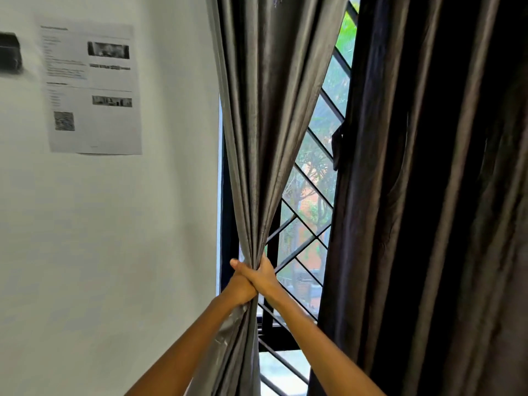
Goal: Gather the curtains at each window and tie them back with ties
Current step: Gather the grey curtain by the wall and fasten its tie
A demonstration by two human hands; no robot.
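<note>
The grey curtain [265,124] on the window's left side is drawn into a tight bunch low in the view, its folds fanning wide above the pinch and hanging loose below it. Both hands meet at that narrow point. The left hand [241,288] wraps the bunch from the wall side, fingers curled round the cloth. The right hand [264,274] closes on it from the window side, its thumb lying across the left hand toward the wall. The two hands touch and partly overlap, so the exact lay of the inner fingers cannot be told.

The curtain's left edge runs just beside the white wall [114,224], with a thin strip of dark window frame [227,252] showing between them. To the right of the bunch the glass lies bare, crossed by a black diagonal grille [314,192]; this gap narrows toward the top. Past it hangs the dark curtain [428,195], ungathered, its inner edge falling close to the right forearm. A printed sheet [91,87] is stuck on the wall, well apart from the hands.
</note>
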